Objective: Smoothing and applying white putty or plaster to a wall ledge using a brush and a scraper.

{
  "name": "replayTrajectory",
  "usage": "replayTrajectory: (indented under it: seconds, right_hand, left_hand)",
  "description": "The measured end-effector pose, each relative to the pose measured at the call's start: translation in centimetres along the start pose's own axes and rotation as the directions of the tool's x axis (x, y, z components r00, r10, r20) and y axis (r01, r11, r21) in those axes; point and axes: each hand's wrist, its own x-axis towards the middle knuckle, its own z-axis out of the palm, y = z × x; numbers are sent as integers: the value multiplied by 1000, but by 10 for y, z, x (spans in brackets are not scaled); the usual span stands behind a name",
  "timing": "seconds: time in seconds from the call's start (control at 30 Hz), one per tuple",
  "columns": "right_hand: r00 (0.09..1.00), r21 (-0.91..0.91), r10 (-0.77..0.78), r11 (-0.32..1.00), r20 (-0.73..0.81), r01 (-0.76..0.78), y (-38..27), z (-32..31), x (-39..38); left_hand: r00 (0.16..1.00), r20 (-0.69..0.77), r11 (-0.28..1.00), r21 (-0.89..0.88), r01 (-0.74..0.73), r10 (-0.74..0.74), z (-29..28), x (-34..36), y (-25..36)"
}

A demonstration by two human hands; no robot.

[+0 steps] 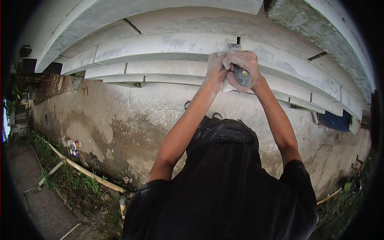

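Note:
Both my hands are raised together against a pale, chalky ledge (160, 46) at the top of the head view, dusted white. My right hand (246, 60) is wrapped round a hand tool (243, 76) with a dark, dusty, rounded handle and a pale round spot at its end. My left hand (216, 68) is closed right beside it, its fingers pressed in against the right hand. What it grips is mostly hidden. A small grey flat piece (235, 47) shows just beyond my fingers at the ledge; I cannot tell whether it belongs to the tool.
Other pale ledges (160, 69) run in steps along the stained wall (136, 116). A dark blue rounded object (336, 121) is at the right. Small containers (75, 147) sit at the left, near bamboo poles (88, 173), weeds (86, 188) and a paved strip (40, 200).

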Motion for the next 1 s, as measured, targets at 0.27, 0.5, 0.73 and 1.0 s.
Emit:
replayTrajectory:
  seconds: [0.27,0.5,0.73,1.0]
  right_hand:
    - [1000,2,-14,1000,-2,14,5,-3,3]
    - [1000,-14,16,1000,10,-15,6,1,-3]
    - [1000,-41,-16,999,13,17,14,-4,5]
    - [883,53,24,999,-469,2,-75,-47,-17]
  left_hand:
    - [997,-42,998,33,-57,59,13,-2,2]
    - [993,-120,995,101,20,-8,7,5,3]
    - [965,-48,875,434,-213,259,-25,31,-27]
    - [888,115,-9,992,-124,445,19,-25,62]
